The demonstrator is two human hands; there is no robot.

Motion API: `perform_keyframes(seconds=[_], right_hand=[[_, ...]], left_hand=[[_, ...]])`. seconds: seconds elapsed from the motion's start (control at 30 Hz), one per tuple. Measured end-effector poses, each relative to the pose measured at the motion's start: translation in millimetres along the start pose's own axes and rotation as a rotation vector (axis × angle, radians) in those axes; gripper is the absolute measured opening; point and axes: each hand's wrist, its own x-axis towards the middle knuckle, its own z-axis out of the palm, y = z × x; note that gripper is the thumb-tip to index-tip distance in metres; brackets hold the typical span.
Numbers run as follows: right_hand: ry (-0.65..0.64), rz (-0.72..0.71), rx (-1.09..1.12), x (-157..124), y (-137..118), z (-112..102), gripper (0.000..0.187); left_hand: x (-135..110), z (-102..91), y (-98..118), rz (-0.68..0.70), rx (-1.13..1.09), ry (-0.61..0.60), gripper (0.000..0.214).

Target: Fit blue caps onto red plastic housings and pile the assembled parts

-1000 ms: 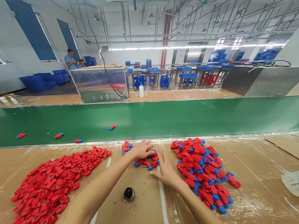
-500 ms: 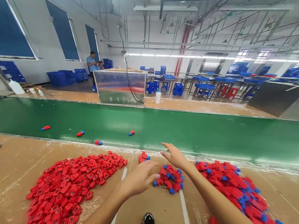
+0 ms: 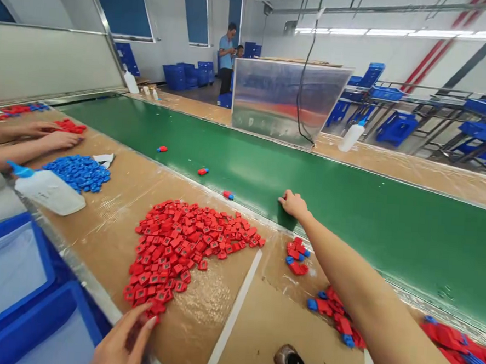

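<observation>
Right hand (image 3: 294,204) is resting on the near edge of the green conveyor belt (image 3: 387,251), fingers bunched narrow, can't tell if it's pinching anything; a small cluster of red-and-blue plastic parts (image 3: 297,257) is sitting just below it, off the belt. Left hand (image 3: 124,339) is hovering open and empty, nearest the tip of the red parts pile (image 3: 181,249), on the belt's near side. Co-worker's hands (image 3: 50,140) are working further along the belt.
</observation>
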Motion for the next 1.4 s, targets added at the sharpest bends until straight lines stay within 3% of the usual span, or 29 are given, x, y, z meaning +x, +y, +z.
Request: perform_keyframes(seconds=[0.17,0.37,0.57,0.73,0.83,0.93,1.1,1.2,1.4], right_hand=[[0.098,-0.01,-0.006,-66.1,34.1,-31.7,0.023],[0.202,-0.072,0.095,-200.5,76.2,-60.1,0.021],[0.31,-0.163,0.451,-350.6,107.2,-41.2,0.035],[0.188,-0.117,0.667,-437.2,122.4,-9.3,0.051],[0.149,-0.083,0.709,-458.2,131.0,3.8,0.048],[0.139,-0.054,0.747,-461.6,133.8,8.1,0.044],[0.048,-0.144,0.674,-447.6,117.9,-3.2,0.039],[0.029,-0.209,0.61,-434.6,103.4,-12.7,0.036],[0.089,-0.295,0.414,-409.0,81.7,-27.9,0.027]], left_hand=[[-4.1,23.9,25.4,0.073,0.151,0.012,0.034],[-11.3,26.6,38.9,0.264,-0.023,-0.132,0.02],[-8.8,27.1,35.7,0.237,-0.064,-0.059,0.021],[-10.6,28.6,40.8,0.283,-0.07,-0.058,0.009],[-17.3,29.6,50.6,0.36,-0.124,-0.114,0.007],[-26.5,33.6,68.0,0.394,-0.196,-0.18,0.007],[-36.6,49.5,109.0,0.364,-0.451,-0.54,0.022],[-36.4,63.4,126.3,0.396,-0.488,-0.702,0.026],[-32.4,81.6,130.7,0.201,-0.593,-0.853,0.04]])
